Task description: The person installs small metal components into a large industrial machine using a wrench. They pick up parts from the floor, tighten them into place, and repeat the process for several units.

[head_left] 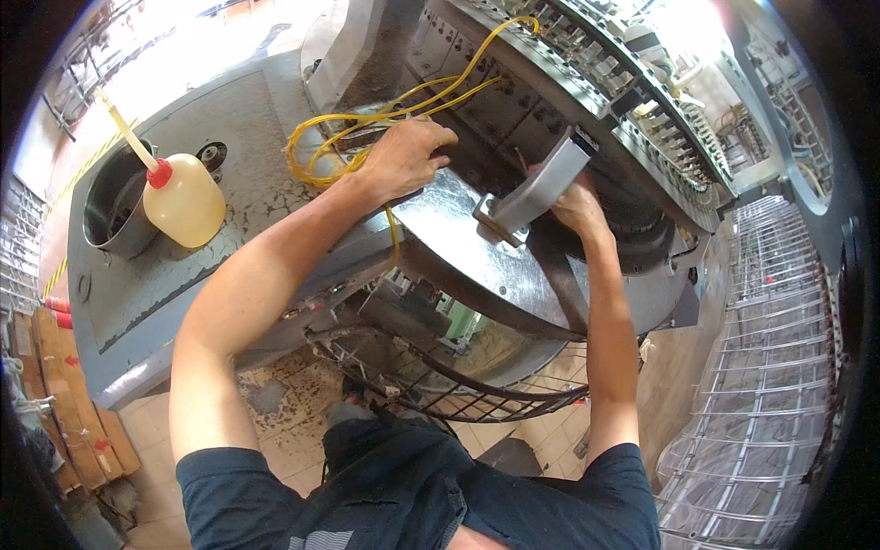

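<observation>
My left hand [408, 156] lies over the inner rim of a large round machine, beside a loop of yellow cable [316, 147]. Its fingers are slightly bent and apart, and I see nothing held between them. Further right, my right hand [579, 203] reaches in behind a grey metal bracket [541, 188] toward the dark inner drum of the machine. The bracket hides most of its fingers, which look bent inward. A thin, short rod [520, 158] sticks up by the fingertips; its kind is unclear. Below both hands curves a shiny metal ring plate [458, 243].
On the grey machine top at left stand a yellowish squeeze bottle [186, 206] with a red collar and a dark metal pot [119, 215]. A black wire guard [458, 394] curves below the ring. Wire racks [761, 367] stand at right. Rows of metal parts [596, 69] line the upper machine.
</observation>
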The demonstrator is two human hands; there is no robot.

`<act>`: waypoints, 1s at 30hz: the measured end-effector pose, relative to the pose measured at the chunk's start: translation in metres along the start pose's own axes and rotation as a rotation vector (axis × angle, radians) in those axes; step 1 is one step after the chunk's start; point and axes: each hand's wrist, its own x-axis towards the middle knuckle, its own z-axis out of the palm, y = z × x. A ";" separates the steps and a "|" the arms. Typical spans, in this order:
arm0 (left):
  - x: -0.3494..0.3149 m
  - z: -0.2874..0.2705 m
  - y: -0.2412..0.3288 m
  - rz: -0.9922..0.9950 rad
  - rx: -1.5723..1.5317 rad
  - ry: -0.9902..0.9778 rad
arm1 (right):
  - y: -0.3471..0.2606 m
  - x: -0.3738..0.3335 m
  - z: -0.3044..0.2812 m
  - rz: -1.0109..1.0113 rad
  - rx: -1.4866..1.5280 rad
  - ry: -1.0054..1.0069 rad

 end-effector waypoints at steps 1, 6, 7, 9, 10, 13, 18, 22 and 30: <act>0.000 0.000 0.000 0.001 -0.004 0.004 | 0.004 -0.001 -0.004 0.256 0.074 -0.111; 0.001 0.003 0.004 -0.001 -0.035 0.015 | 0.012 0.007 0.004 0.328 0.222 -0.222; 0.000 0.004 0.005 0.006 -0.034 0.002 | 0.012 0.007 0.007 0.373 0.275 -0.253; 0.002 0.006 0.006 0.035 -0.014 0.017 | 0.010 0.008 0.010 0.405 0.371 -0.271; 0.004 0.008 0.006 0.032 -0.004 0.008 | 0.008 0.007 0.010 0.404 0.420 -0.261; 0.006 0.009 0.005 -0.031 -0.029 0.003 | 0.001 0.005 0.007 0.480 0.439 -0.288; 0.006 0.009 0.001 0.005 -0.032 0.031 | -0.017 0.007 0.010 0.508 0.651 -0.162; 0.004 0.010 -0.001 0.007 -0.008 0.018 | -0.026 0.009 0.006 0.484 0.569 -0.093; 0.004 0.010 0.002 -0.022 -0.008 0.018 | -0.006 -0.007 0.017 0.026 0.324 0.303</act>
